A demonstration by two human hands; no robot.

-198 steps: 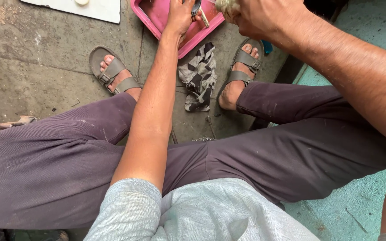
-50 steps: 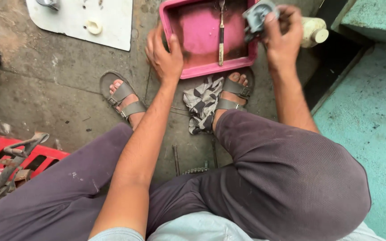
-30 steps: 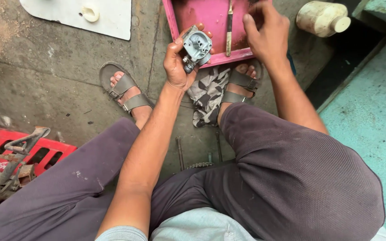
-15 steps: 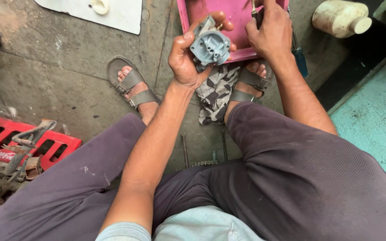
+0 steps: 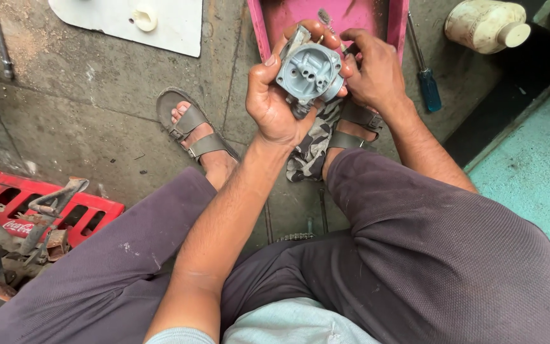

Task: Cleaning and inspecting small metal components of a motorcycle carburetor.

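My left hand [image 5: 274, 102] grips a grey cast-metal engine part [image 5: 309, 71], round with small holes in its face, held up in front of me. My right hand [image 5: 372, 71] touches the part's right side, fingers curled around a thin metal tool [image 5: 326, 19] whose tip sticks up above the part. Both hands hover over the near edge of a pink plastic tray [image 5: 259, 35] on the concrete floor.
A patterned rag [image 5: 310, 150] lies between my sandalled feet. A blue-handled screwdriver [image 5: 423, 73] rests right of the tray, a cream plastic bottle [image 5: 485, 25] beyond it. A white panel [image 5: 128, 22] lies far left, a red crate [image 5: 46, 213] with metal parts at left.
My left hand took the grey part from my right hand and lifted it closer. My right hand picked a thin tool out of the tray and came to the part.
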